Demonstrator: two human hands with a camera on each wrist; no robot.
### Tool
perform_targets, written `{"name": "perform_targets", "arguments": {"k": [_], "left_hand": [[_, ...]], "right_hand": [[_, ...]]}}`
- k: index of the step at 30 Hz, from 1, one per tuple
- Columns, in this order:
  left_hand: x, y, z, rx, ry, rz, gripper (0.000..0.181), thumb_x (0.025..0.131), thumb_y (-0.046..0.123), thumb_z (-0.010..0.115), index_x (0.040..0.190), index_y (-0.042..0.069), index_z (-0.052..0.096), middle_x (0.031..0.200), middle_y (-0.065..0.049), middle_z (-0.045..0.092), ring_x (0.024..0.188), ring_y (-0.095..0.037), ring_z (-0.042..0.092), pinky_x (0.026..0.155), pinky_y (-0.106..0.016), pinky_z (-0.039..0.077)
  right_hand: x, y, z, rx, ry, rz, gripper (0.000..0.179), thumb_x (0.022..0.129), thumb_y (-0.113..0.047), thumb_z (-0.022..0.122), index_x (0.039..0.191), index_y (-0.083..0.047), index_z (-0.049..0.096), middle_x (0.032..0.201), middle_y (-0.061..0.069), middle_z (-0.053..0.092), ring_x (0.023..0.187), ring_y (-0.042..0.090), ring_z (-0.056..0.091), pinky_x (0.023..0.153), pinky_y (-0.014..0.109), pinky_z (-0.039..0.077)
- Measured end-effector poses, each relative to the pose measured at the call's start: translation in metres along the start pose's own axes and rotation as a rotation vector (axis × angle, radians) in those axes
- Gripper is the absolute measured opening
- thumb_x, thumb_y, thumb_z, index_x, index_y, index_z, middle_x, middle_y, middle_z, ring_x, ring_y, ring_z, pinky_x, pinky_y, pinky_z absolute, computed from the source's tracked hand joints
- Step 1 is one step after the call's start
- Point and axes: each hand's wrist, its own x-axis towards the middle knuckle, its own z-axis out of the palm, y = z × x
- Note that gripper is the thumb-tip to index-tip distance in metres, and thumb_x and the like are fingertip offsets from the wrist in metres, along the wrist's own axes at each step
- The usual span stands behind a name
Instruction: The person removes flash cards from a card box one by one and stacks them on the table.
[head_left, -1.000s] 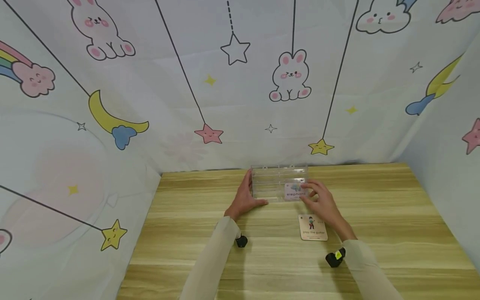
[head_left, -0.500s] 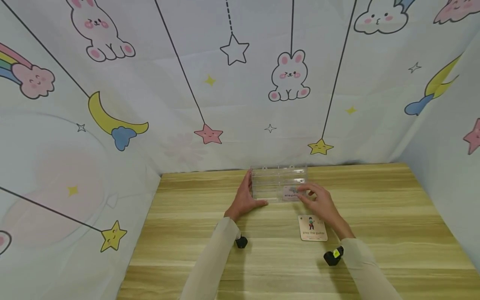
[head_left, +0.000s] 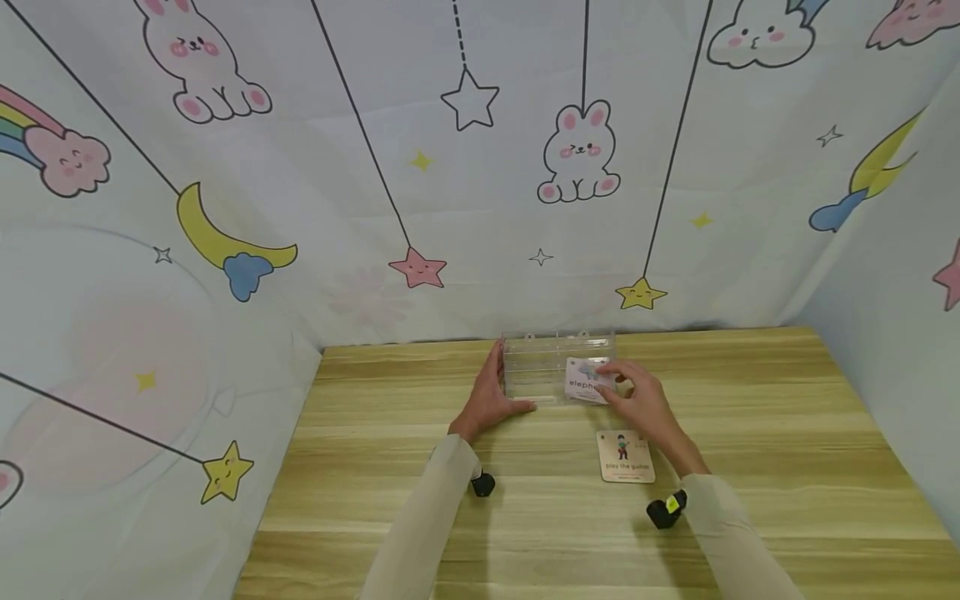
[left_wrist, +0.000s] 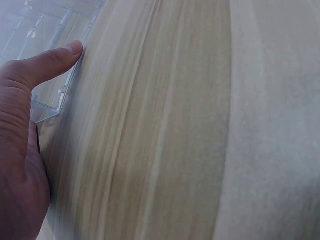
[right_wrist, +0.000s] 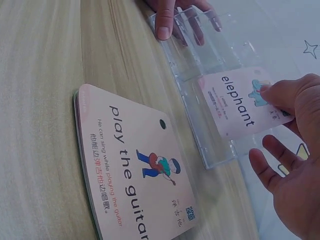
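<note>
A clear plastic card rack [head_left: 534,367] with several tiers stands at the back of the table. My left hand [head_left: 489,402] grips its left end, the thumb on the front edge in the left wrist view and the fingers along the side. My right hand [head_left: 643,407] pinches an "elephant" flashcard [right_wrist: 235,102] by its upper right part, thumb over the printed side. That card leans at the front right section of the rack; whether its lower edge sits in a slot I cannot tell. Nearer me lies a stack of flashcards [right_wrist: 130,150], "play the guitar" on top.
The wooden table [head_left: 547,533] ends at a white cartoon-printed cloth [head_left: 480,217] right behind the rack. More cloth rises on the left and right sides. A black wrist camera [head_left: 666,510] hangs near the right sleeve.
The elephant card tipped lower half a second ago and now stands higher and slightly further left, still between the right fingers. My left hand and the rack have stayed in place.
</note>
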Motion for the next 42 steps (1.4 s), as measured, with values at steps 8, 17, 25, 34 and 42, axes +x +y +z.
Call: {"name": "perform_targets", "arguments": {"k": [8,17,25,34,42], "left_hand": [[-0.001,0.0,-0.001,0.013,-0.004,0.001,0.136,0.072,0.023,0.099,0.168,0.014,0.003,0.172,-0.008,0.016,0.155,-0.022,0.026,0.122,-0.032,0.03],[0.0,-0.004,0.0,0.001,-0.01,0.015,0.136,0.073,0.025,0.098,0.168,0.017,0.002,0.172,-0.009,0.015,0.155,-0.024,0.026,0.122,-0.033,0.03],[0.001,-0.004,0.0,0.004,-0.01,0.012,0.136,0.072,0.026,0.099,0.168,0.018,0.002,0.172,-0.007,0.016,0.155,-0.021,0.025,0.122,-0.032,0.03],[0.002,-0.006,0.0,-0.004,-0.002,0.011,0.136,0.072,0.026,0.099,0.168,0.015,0.004,0.172,-0.007,0.017,0.154,-0.021,0.026,0.122,-0.031,0.03],[0.002,-0.007,0.001,-0.002,-0.004,0.01,0.135,0.072,0.025,0.099,0.168,0.017,0.003,0.172,-0.006,0.016,0.155,-0.021,0.026,0.122,-0.031,0.03]], "right_hand": [[-0.001,-0.006,-0.006,0.013,-0.001,0.019,0.03,0.095,-0.007,0.077,0.124,-0.005,0.071,0.126,0.015,0.066,0.103,0.031,0.063,0.076,0.026,0.057],[-0.007,-0.008,-0.017,0.029,-0.014,0.029,0.034,0.094,-0.007,0.078,0.127,-0.005,0.069,0.135,0.016,0.062,0.101,0.032,0.069,0.081,0.03,0.061],[-0.018,-0.005,-0.025,0.031,-0.05,0.032,0.041,0.091,-0.001,0.079,0.13,-0.004,0.067,0.137,0.018,0.06,0.096,0.031,0.07,0.077,0.021,0.059],[-0.035,-0.003,-0.032,0.077,-0.067,0.012,0.044,0.09,-0.002,0.08,0.132,-0.005,0.067,0.132,0.016,0.063,0.097,0.031,0.07,0.077,0.022,0.06],[-0.05,-0.005,-0.034,0.137,-0.11,0.083,0.046,0.09,-0.002,0.08,0.134,-0.002,0.065,0.132,0.018,0.061,0.096,0.031,0.072,0.074,0.022,0.061]]}}
